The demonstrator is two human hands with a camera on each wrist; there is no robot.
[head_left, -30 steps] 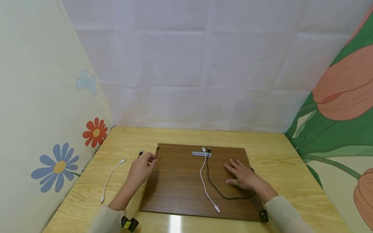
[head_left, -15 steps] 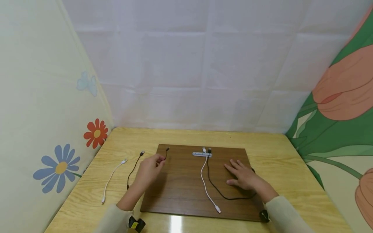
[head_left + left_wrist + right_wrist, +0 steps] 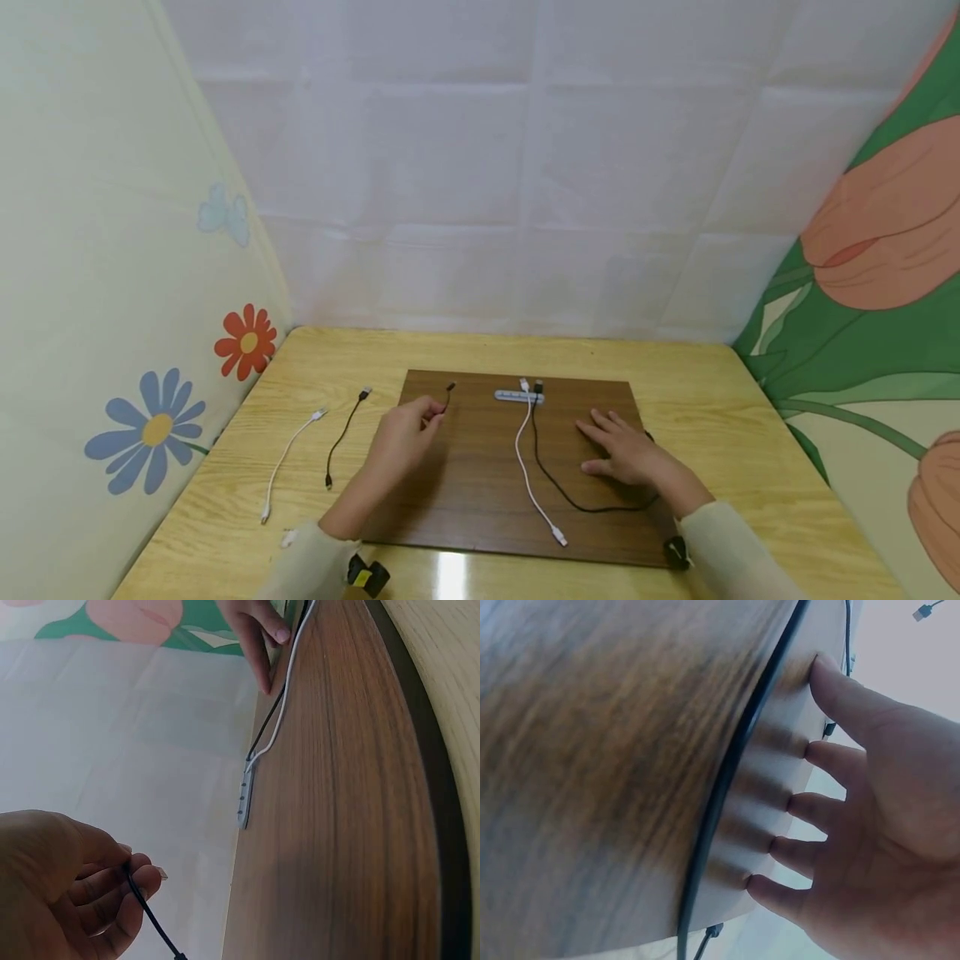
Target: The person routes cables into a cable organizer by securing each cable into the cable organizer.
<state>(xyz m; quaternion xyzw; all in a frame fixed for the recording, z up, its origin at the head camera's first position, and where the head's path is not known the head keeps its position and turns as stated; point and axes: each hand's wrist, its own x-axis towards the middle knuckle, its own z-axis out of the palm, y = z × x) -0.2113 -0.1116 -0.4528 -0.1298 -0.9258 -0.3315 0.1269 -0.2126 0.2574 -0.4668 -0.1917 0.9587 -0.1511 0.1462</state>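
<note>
My left hand pinches a thin black cable between thumb and fingers, above the left part of a brown wooden board. One end of this cable points up past my fingertips in the head view. Flat on the board's right part, my right hand rests with fingers spread and fingertips touching the wood. Between the hands, near the far edge, sits a small grey strip with a row of ports. A white USB cable and a longer black cable meet its right end.
On the yellow wood-grain table, left of the board, lie a short white cable and a short black USB cable. A small white scrap is beside my left sleeve. A white sheet hangs behind the table.
My left hand has moved right with the black cable, from the board's left edge to over the board. This uncovers the short black cable on the table. My right hand stays put.
</note>
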